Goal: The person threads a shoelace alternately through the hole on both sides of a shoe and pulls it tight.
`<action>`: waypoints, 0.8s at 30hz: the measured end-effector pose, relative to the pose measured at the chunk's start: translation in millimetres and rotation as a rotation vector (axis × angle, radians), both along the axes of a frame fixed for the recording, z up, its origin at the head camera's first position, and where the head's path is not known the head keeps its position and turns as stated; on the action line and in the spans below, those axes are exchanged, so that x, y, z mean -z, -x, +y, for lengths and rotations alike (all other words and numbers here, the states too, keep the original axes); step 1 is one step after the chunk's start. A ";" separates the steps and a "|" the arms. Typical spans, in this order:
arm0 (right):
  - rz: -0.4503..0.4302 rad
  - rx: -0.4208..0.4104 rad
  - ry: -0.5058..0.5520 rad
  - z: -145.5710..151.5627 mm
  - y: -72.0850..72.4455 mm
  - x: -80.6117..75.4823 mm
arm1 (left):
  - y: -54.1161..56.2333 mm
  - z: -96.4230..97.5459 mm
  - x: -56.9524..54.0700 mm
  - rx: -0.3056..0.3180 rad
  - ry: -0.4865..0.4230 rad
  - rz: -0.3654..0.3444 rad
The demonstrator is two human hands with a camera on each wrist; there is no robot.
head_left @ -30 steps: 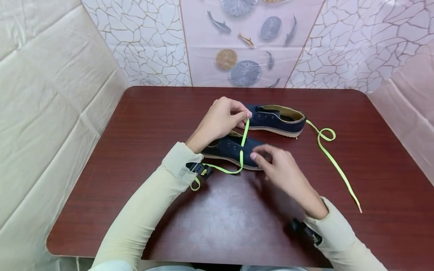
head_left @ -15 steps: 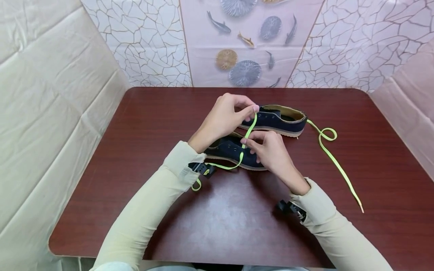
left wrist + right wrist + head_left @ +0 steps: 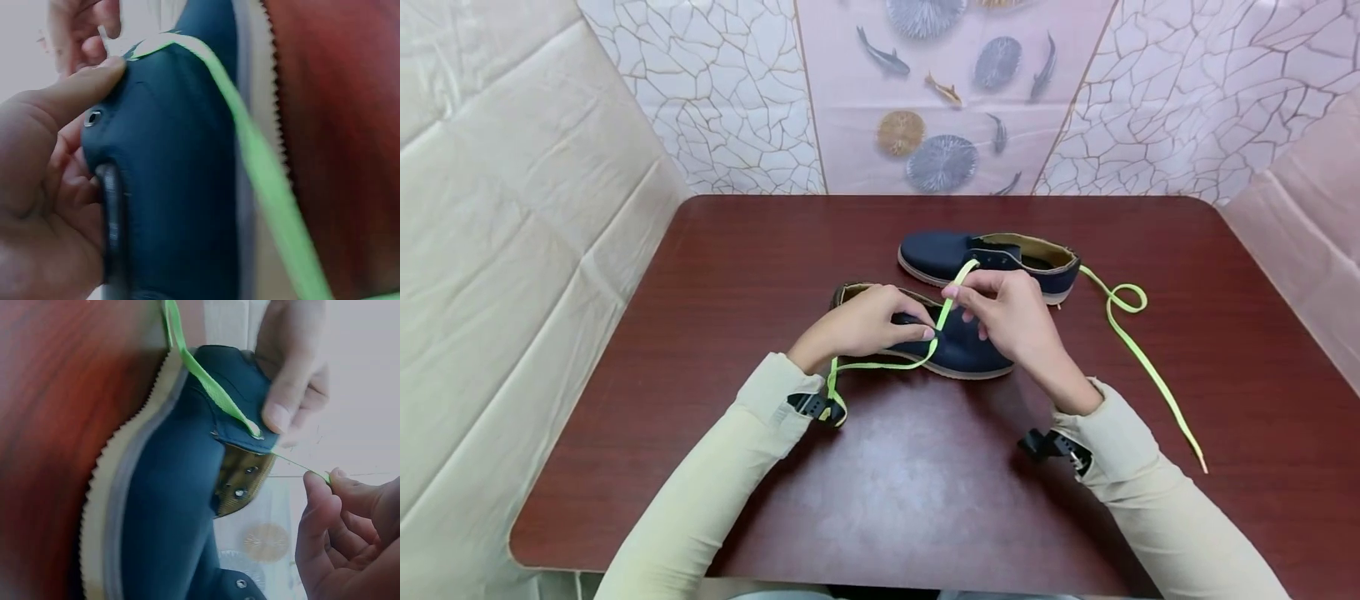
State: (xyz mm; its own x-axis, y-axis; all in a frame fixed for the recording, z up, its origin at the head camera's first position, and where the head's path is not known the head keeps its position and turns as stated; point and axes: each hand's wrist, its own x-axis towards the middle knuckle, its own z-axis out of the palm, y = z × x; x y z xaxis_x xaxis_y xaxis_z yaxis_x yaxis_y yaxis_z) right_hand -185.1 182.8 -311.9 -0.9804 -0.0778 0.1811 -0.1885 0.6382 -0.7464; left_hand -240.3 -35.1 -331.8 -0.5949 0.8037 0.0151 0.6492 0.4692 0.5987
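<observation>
Upon the table (image 3: 880, 500), roughly midway between left and right edges, pinching the nearer shoe (image 3: 973, 346) by its flap (image 3: 125, 106) in left hand (image 3: 868, 321), pinching green lace (image 3: 945, 314) in right hand (image 3: 1011, 312); probably handling limp, light, best gripping beside the eyelet (image 3: 260, 437).

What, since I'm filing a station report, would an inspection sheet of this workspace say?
Surface: red-brown table, shiny towards its front edge.
Shoes: two, dark blue; the near shoe points its toe right, the far shoe left.
Laces: a green lace is threaded through the near shoe; a second lace trails right from the far shoe's heel.
Clutter: nothing seen.
Hands: left hand holds the near shoe; right hand pinches the green lace.
Cables: nothing seen on the table.
Cuffs: a black device on each.
Surroundings: patterned wall behind, pale cloth at left.
</observation>
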 end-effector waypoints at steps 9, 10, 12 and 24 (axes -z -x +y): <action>-0.024 0.021 0.068 7.3 4.8 -23.3 | -3.5 -3.8 9.3 -0.037 -0.050 -0.044; -0.019 0.022 0.073 8.1 5.3 -25.9 | -3.5 -3.7 9.4 -0.039 -0.048 -0.045; -0.014 0.028 0.088 9.3 6.1 -31.5 | -3.6 -3.4 9.2 -0.045 -0.047 -0.058; -0.012 0.041 0.300 16.9 17.3 -64.4 | -4.9 -2.2 9.6 -0.067 -0.044 -0.118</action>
